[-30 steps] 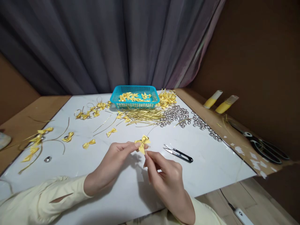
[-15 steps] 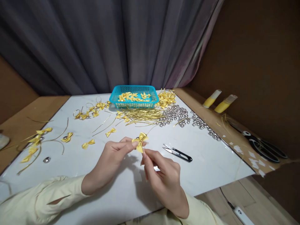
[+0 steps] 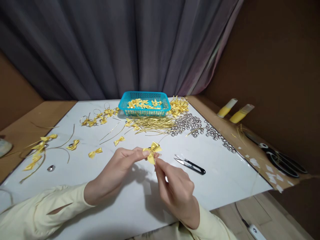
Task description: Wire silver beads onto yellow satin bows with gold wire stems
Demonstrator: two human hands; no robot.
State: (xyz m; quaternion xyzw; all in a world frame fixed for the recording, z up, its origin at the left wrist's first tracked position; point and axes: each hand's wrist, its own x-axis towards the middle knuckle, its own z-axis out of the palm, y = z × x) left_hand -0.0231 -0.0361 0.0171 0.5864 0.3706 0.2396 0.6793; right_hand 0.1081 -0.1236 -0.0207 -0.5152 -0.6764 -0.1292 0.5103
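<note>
A yellow ribbon bow [image 3: 153, 151] is held up over the middle of the white table. My left hand [image 3: 122, 166] pinches its left side between thumb and fingers. From the right, my right hand [image 3: 175, 186] is closed at the bow's lower tail, thumb and forefinger pressed together there. A thin gold cord [image 3: 163, 137] runs up and away behind the bow; where it meets the bow is hidden. Thread snips [image 3: 191, 165] with black handles lie just right of my right hand. Two loose bows, one of them [image 3: 95, 152] nearest my left hand, rest on the table.
At the back stands a blue basket [image 3: 144, 112] with yellow bows inside. Gold cords [image 3: 152, 124] and many silver heart-shaped beads [image 3: 187, 123] lie before it. Bows with cords [image 3: 37, 153] are at left. Large scissors [image 3: 282, 161] and two yellow-filled tubes [image 3: 227, 108] sit at right.
The bow has turned slightly in my fingers and faces the camera more. My right fingertips have risen a little against its lower tail. The whole view has shifted slightly.
</note>
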